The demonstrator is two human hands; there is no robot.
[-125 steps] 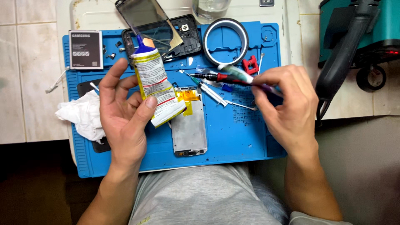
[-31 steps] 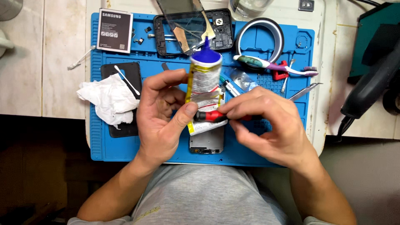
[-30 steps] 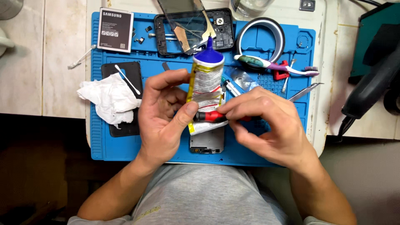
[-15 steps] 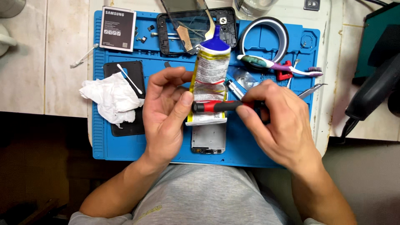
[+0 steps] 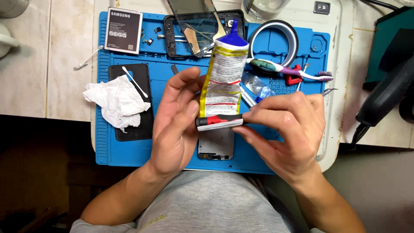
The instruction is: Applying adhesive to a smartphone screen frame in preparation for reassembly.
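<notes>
Left hand (image 5: 174, 125) half open, palm turned toward the right, fingers loosely curved; thumb and fingertips rest on the lower side of a yellow-and-white glue tube (image 5: 223, 82), steadying it upright with its blue cap (image 5: 233, 36) pointing away from the body. Right hand (image 5: 286, 129) closed around a red-and-black screwdriver handle (image 5: 220, 122), held crosswise, pressed flat against the tube's crimped bottom end. The handle's butt end touches the left palm. Both hands meet just above the lap, tube between them.

Directly under the hands: a phone part (image 5: 215, 149) lying flat on the blue repair mat (image 5: 125, 149). Left of the left hand: crumpled white tissue (image 5: 115, 103) on a dark phone back panel (image 5: 140, 125), cotton swab (image 5: 134, 82) across it. Beyond the right hand's fingers: a toothbrush (image 5: 289, 71) lying sideways, a small red tool (image 5: 294, 77) under it, tweezers tip (image 5: 328, 91) just past the knuckles. Farther out beyond the tube: open phone frame (image 5: 202, 32) with pry tools in it, a roll of tape (image 5: 272, 39) to its right, phone battery (image 5: 123, 30) at the far left corner of the mat. Far right, off the mat: black hot-air handle (image 5: 384, 99).
</notes>
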